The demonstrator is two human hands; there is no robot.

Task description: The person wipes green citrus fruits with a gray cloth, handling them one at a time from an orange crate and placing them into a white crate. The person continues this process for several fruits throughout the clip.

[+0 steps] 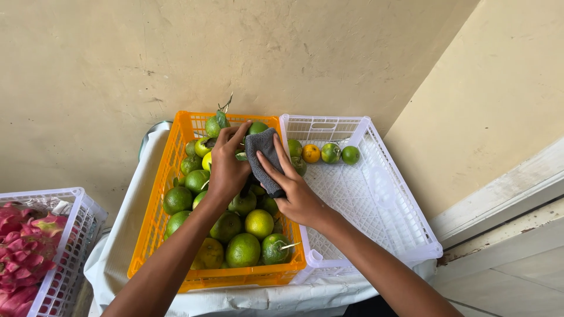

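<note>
Wiping is the step I judge to be in hand, seen from my remote seat: my left hand (226, 167) is curled around a green citrus fruit (241, 156) over the orange crate (154, 226), the fruit mostly hidden behind the fingers, and my right hand (294, 191) presses a dark grey cloth (264, 155) against it, fingers spread flat over the fabric. Nearest to me, the crate is piled with green and yellow-green citrus (243, 249), and it sits on a surface (135, 199) draped in white sheeting. Just beside it on the right, touching wall to wall, is the white crate (376, 199), mostly bare, with only a few fruits (331, 153) lined along its far edge. Off to the left, well apart, a second white basket (70, 246) holds pink dragon fruit (23, 246). My read on the next move: it calls for turning the fruit under the cloth, keeping a firm grip so it does not slip back into the pile, then carrying it across to the white crate.
</note>
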